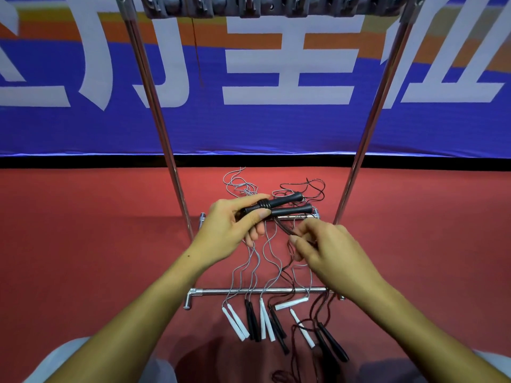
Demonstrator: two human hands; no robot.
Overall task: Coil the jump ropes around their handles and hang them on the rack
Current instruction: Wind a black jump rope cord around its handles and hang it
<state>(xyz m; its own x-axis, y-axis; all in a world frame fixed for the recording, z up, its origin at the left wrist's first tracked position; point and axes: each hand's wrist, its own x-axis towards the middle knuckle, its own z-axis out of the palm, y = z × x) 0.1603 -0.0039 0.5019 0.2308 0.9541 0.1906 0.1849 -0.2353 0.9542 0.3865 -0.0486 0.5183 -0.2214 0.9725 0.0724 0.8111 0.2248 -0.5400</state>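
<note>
Black handles in left hand

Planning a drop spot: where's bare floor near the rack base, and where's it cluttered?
Bare red floor left of the left upright, and right of the right upright. Crowded: handles and tangled ropes between the uprights and over the front bar.

Red sports floor backed by a blue banner.

The floor is a matte red surface, evenly lit with a soft brighter patch near the middle. Along its far edge runs a black strip, and above that hangs a blue banner that fills the upper half of the view. It carries large white characters, cut off at the top and sides, and an orange band that crosses behind them.
</note>
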